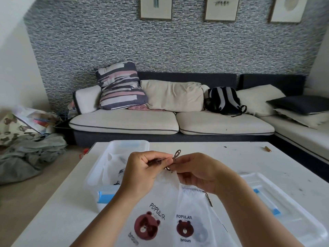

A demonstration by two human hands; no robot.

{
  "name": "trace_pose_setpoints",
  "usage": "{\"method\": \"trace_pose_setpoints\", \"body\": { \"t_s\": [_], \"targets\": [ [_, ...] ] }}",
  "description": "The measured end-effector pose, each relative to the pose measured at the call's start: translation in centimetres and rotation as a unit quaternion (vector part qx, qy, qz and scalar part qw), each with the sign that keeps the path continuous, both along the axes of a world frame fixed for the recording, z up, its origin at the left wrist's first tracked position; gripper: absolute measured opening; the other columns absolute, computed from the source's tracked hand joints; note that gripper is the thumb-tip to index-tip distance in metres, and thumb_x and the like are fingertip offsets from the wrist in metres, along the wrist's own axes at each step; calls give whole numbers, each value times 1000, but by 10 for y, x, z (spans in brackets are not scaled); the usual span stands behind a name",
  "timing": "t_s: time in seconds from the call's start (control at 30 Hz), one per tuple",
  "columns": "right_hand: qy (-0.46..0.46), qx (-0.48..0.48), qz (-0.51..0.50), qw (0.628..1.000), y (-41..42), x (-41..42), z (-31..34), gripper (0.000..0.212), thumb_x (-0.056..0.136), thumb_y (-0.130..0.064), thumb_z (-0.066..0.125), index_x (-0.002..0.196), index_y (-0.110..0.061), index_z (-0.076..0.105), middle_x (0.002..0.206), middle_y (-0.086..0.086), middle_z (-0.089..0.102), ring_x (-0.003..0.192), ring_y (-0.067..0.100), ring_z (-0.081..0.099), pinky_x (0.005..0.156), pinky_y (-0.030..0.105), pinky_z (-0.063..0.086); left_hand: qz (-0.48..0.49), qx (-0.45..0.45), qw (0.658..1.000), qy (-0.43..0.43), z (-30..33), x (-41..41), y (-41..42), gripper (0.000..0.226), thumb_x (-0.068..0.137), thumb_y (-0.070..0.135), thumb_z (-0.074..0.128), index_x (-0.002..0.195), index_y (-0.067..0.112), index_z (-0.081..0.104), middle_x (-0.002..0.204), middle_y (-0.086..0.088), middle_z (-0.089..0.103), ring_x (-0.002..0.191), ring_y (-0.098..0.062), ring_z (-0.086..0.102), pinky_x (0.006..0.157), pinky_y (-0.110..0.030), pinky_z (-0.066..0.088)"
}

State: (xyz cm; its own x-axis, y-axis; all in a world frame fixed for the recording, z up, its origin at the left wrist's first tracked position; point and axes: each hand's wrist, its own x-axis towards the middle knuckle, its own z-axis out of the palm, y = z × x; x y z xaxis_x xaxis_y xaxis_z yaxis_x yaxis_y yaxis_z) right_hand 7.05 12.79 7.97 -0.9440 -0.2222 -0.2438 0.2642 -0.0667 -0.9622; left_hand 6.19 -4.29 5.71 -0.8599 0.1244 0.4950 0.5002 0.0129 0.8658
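Note:
A white drawstring bag [160,202] printed with a brown bear and the word POPULAR hangs from my hands over the white table [222,157]. A second, similar bag [194,218] lies just to its right. My left hand [142,172] and my right hand [197,172] meet above the bags. Both pinch the brown drawstring cord [176,155], which forms a small loop sticking up between the fingertips.
A clear plastic box [99,177] with blue latches holds more white bags at the left. Its clear lid [288,211] lies at the right. A small brown item [267,149] rests on the table's far right. A sofa [170,122] with cushions and a backpack stands beyond.

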Motion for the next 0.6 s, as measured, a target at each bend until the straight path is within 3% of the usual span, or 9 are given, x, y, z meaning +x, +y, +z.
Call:
{"method": "trace_pose_setpoints", "body": {
  "t_s": [0.07,0.17,0.3,0.4,0.5,0.6],
  "targets": [
    [12,32,-5,999,3,1,3,17,77,-2,78,93,4,75,78,9,67,64,13,57,61,21,53,4,-4,1000,3,1,0,-1,10,72,16,78,82,19,79,79,7,78,77,-7,74,72,-12,52],
    [16,-2,4,1000,11,3,7,13,68,-13,78,76,-7,70,67,3,61,58,11,55,56,21,52,9,4,1000,3,1,-2,-3,9,71,17,78,80,20,79,77,6,78,73,-6,73,70,-13,53],
    [39,16,46,998,18,5,7,15,80,-20,72,87,-7,69,85,6,68,74,14,64,67,26,53,10,26,999,-19,0,-3,-4,10,69,22,78,78,18,79,77,2,78,71,-7,72,69,-14,53],
    [56,53,51,996,20,2,4,12,94,-13,64,91,-3,71,91,9,70,83,17,66,72,29,55,-9,22,999,-31,0,-4,-3,7,71,22,78,77,19,79,77,0,78,72,-9,72,69,-16,53],
    [62,76,40,994,19,1,3,11,93,-4,63,93,4,71,88,12,72,76,16,67,68,24,55,-36,23,998,-43,-2,-4,-2,4,71,22,77,74,20,79,72,-3,76,66,-10,70,67,-17,53],
    [53,75,39,995,14,2,2,4,87,0,69,84,1,72,86,15,72,73,17,68,72,25,56,-50,27,996,-63,-4,-3,-1,9,71,21,77,75,14,78,73,-5,76,67,-10,70,67,-17,52]
  ]
}}
